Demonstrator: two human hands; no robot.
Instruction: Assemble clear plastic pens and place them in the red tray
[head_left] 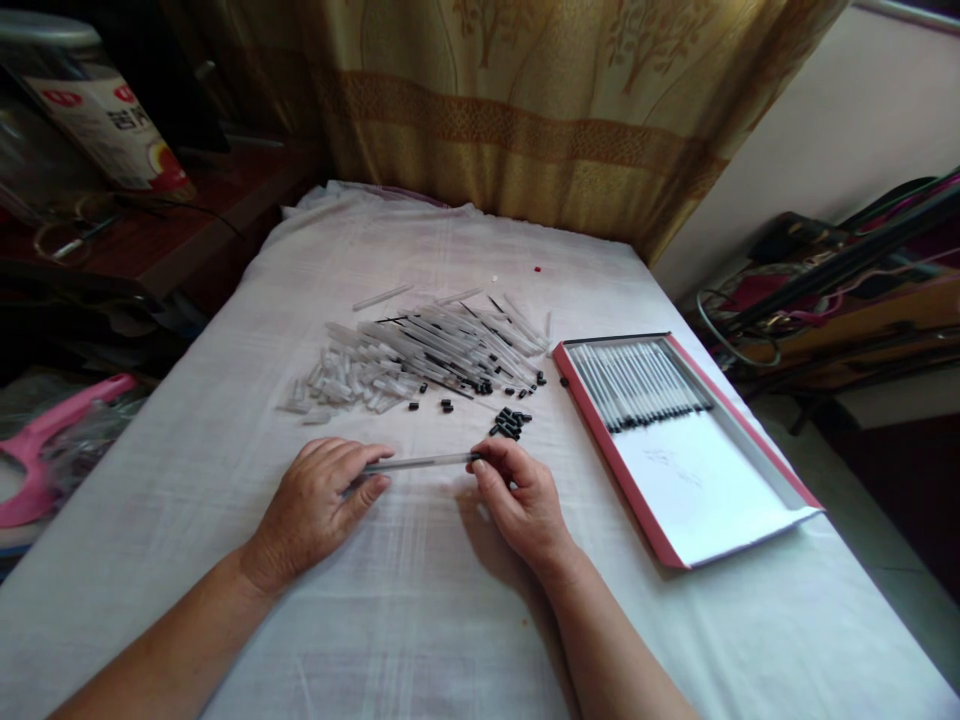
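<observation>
A slim clear pen point(427, 462) with a dark refill inside spans the gap between my two hands, lying nearly level just above the cloth. My left hand point(319, 500) has its fingers and thumb closed on the pen's left end. At the other end, my right hand point(521, 495) pinches the pen by its black tip. Beyond the hands lies a loose heap of clear pen barrels point(442, 340). Clear caps point(349, 378) are piled to its left. Small black plugs point(510, 422) lie in a cluster just past my right hand.
On the right a red-edged box point(615, 470) holds a row of assembled pens point(637, 385) at its far end. A white cloth point(360, 640) covers the table. A pink plastic handle point(60, 440) and a dark shelf with a labelled jar point(120, 130) stand left.
</observation>
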